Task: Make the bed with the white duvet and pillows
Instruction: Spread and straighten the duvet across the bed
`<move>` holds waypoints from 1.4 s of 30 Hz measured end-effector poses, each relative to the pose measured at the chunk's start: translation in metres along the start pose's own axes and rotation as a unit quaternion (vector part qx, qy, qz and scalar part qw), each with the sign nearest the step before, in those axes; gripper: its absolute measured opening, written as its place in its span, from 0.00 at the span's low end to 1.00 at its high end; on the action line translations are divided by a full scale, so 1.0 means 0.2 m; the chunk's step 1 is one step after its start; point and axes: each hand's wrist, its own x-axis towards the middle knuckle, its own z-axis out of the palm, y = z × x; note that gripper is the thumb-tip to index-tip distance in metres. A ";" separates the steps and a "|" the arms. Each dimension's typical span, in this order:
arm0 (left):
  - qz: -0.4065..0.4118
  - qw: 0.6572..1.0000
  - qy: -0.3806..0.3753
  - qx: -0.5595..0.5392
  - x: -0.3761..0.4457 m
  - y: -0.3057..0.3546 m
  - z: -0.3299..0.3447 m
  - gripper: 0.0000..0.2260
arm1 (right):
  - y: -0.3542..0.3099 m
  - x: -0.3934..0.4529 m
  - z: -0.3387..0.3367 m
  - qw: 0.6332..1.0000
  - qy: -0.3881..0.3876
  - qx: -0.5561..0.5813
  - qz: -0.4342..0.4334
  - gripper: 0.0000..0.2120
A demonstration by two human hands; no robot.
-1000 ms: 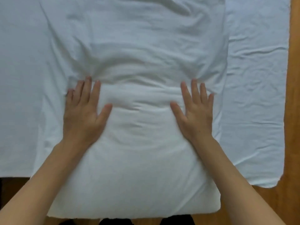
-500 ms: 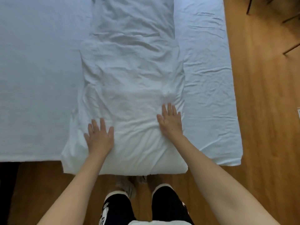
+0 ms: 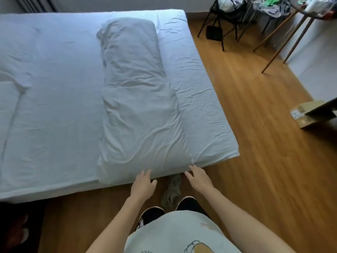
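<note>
Duvet [image 3: 138, 106], folded long, lies on the bed [image 3: 54, 88] from 12 to 6 o'clock; left hand [image 3: 143, 185] and right hand [image 3: 199, 178] hover open at its near end, holding nothing

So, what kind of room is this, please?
Most likely a bedroom in a home. A low white-sheeted mattress lies near the wooden plank floor, with a long folded white duvet on it, and black folding chairs piled with clothes stand by the wall.
</note>
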 end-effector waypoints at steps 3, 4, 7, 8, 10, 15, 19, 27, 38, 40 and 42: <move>0.030 0.999 -0.010 0.016 -0.16 0.08 0.07 0.25 | 0.09 -0.18 -0.01 0.999 0.011 0.025 0.021 0.26; 0.037 0.999 -0.011 0.019 -0.20 0.11 0.09 0.24 | 0.13 -0.24 0.00 0.999 0.010 0.031 0.031 0.26; 0.042 0.998 -0.015 0.033 -0.29 0.20 0.19 0.23 | 0.27 -0.35 0.01 0.997 0.008 0.045 0.061 0.24; 0.041 0.998 -0.021 0.040 -0.32 0.23 0.23 0.22 | 0.32 -0.38 0.01 0.996 0.008 0.052 0.071 0.24; 0.035 0.997 -0.034 0.052 -0.35 0.29 0.32 0.22 | 0.45 -0.44 0.02 0.993 0.006 0.075 0.091 0.23; 0.034 0.993 -0.071 0.091 -0.35 0.54 0.60 0.23 | 0.84 -0.54 -0.03 0.990 -0.024 0.081 0.117 0.23; 0.052 0.989 -0.065 0.127 -0.23 0.91 0.83 0.23 | 1.26 -0.52 -0.28 0.990 0.011 0.078 0.119 0.22; 0.102 0.972 -0.098 0.186 -0.10 1.80 1.28 0.19 | 2.15 -0.60 -0.80 0.974 0.035 0.143 0.172 0.22; 0.138 0.962 -0.140 0.191 0.44 2.71 1.34 0.19 | 2.59 -0.16 -1.46 0.955 -0.002 0.192 0.228 0.23; 0.158 0.961 -0.127 0.189 0.66 2.90 1.28 0.19 | 2.60 0.03 -1.67 0.959 -0.006 0.178 0.222 0.24; 0.170 0.961 -0.123 0.183 0.86 3.09 1.18 0.20 | 2.59 0.20 -1.90 0.962 -0.004 0.168 0.216 0.24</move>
